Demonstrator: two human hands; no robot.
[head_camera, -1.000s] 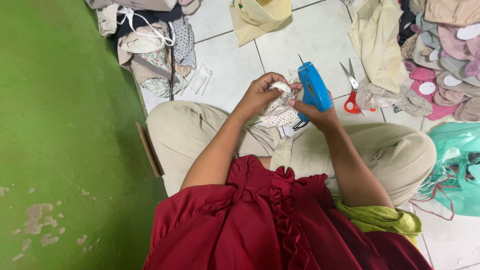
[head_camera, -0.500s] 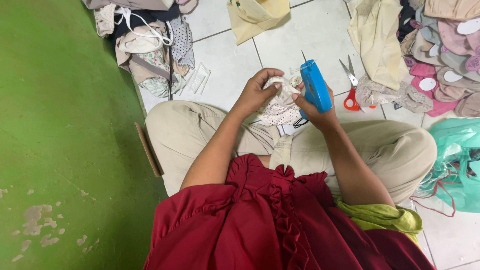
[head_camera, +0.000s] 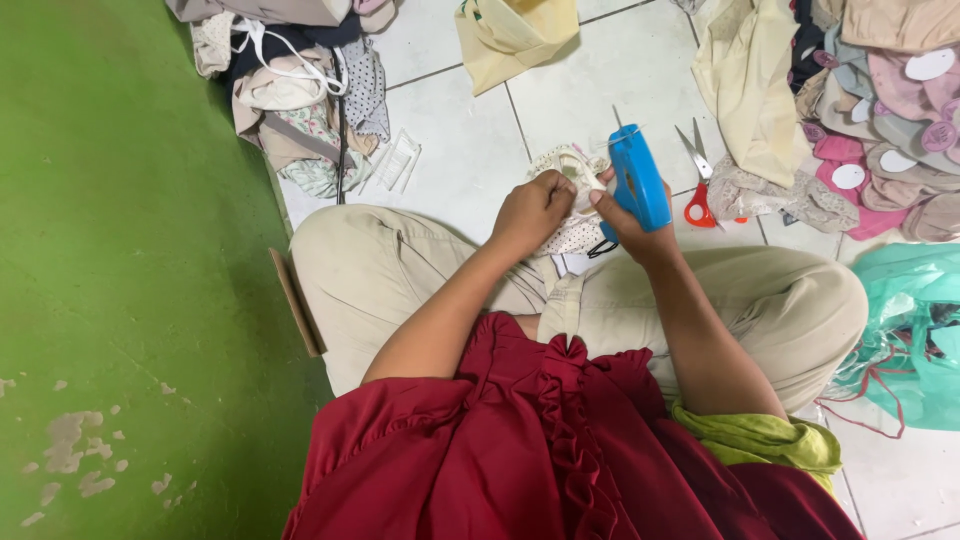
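Note:
My left hand (head_camera: 533, 212) grips a small cream garment with dark dots (head_camera: 572, 170), bunched over my crossed legs. My right hand (head_camera: 632, 232) is wrapped around a blue tagging gun (head_camera: 637, 183), whose needle points away from me beside the garment's upper edge. The two hands touch at the fabric. Part of the garment is hidden under my left fingers.
Red-handled scissors (head_camera: 698, 183) lie on the white tile right of the gun. Heaps of garments sit at the top left (head_camera: 295, 85) and top right (head_camera: 880, 110). A strip of plastic fasteners (head_camera: 398, 160) lies left. A teal plastic bag (head_camera: 915, 330) is at the right; green floor on the left.
My left hand turned palm-down and shifted right over the garment. The fabric was pushed up toward the gun's needle. The right hand with the gun moved slightly right.

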